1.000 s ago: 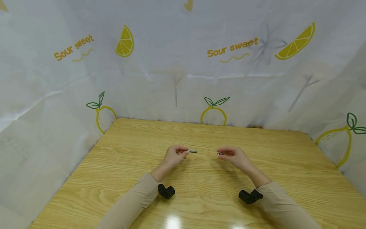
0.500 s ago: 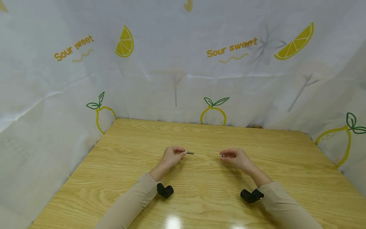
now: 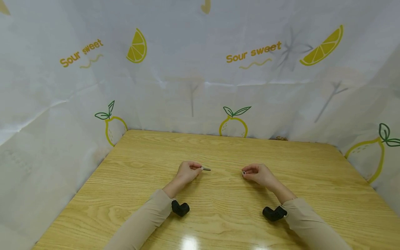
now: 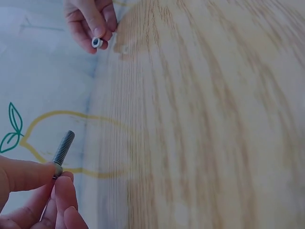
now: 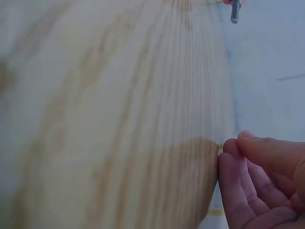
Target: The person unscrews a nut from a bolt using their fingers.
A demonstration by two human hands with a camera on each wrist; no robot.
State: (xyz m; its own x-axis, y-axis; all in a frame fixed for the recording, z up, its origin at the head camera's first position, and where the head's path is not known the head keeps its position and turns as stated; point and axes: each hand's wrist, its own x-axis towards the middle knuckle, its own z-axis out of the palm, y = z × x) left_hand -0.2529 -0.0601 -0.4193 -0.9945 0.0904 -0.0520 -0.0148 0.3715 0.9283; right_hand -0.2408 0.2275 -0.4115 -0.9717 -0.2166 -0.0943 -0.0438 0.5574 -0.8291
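Between thumb and fingers my left hand [image 3: 187, 172] pinches a bolt [image 3: 207, 169] by its head end. The threaded shank [image 4: 64, 148] sticks out, pointing toward the other hand in the head view. Across a gap, my right hand [image 3: 261, 174] pinches a small metal nut [image 4: 99, 46] at its fingertips, with the hole showing in the left wrist view. Bolt and nut are apart, both held above the wooden table [image 3: 218, 201]. In the right wrist view the right fingers [image 5: 233, 186] hide the nut, while the bolt [image 5: 235, 13] shows at the top edge.
A white sheet [image 3: 175, 97] printed with lemons surrounds the table at the back and sides. Black angled mounts [image 3: 180, 208] sit at both wrists, over beige sleeves [image 3: 147, 213]. Light reflects off the near part of the table.
The hands have drawn slightly apart and a little lower in the head view, the left one leftward with the bolt, the right one rightward with the nut. Both grips stay as they were.
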